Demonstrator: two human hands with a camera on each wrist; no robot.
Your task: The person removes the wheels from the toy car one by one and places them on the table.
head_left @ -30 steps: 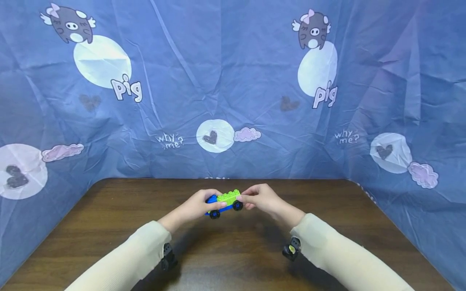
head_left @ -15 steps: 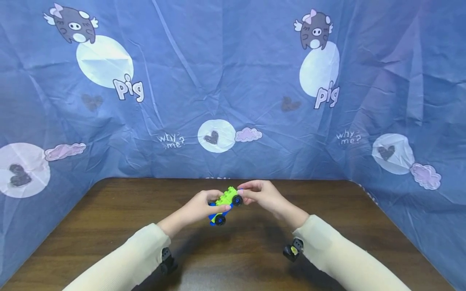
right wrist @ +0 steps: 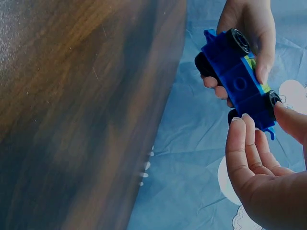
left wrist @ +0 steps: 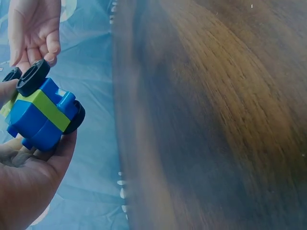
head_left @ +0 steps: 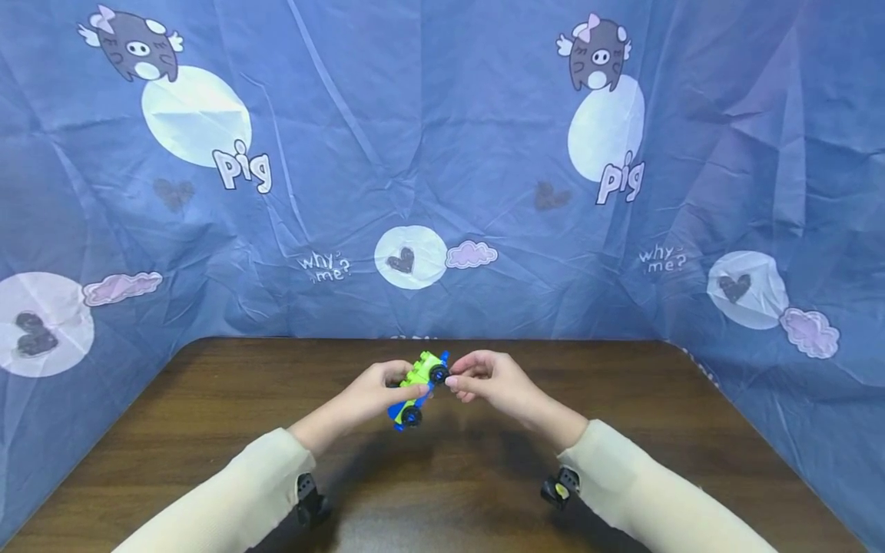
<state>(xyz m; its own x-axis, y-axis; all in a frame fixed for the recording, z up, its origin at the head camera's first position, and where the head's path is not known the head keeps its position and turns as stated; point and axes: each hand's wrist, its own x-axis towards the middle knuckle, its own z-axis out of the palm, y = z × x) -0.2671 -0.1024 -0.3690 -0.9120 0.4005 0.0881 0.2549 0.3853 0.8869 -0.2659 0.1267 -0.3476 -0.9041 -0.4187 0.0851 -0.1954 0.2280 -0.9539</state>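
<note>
A toy car [head_left: 419, 380] built of lime green and blue blocks, with black wheels, is held above the table, tilted with one end up. My left hand [head_left: 382, 389] grips it by the sides, thumb across the green block. In the right wrist view the car's blue underside [right wrist: 237, 81] shows. My right hand [head_left: 494, 380] is at the raised end, with its thumb tip right at a wheel [head_left: 439, 375]. Its fingers [right wrist: 238, 143] are extended and spread from the thumb, fingertips close by the far wheel. The left wrist view shows the car's blue end [left wrist: 36, 122].
A brown wooden table [head_left: 442, 491] lies below both hands. Blue fabric [head_left: 442, 153] printed with pigs, hearts and clouds hangs behind it and at both sides. Cream sleeves [head_left: 228, 491] cover the forearms, and a small black device sits at each wrist.
The car has tilted from nearly level to steep, its right end rising, and has shifted slightly left. My right hand has loosened from that end, its fingers now apart.
</note>
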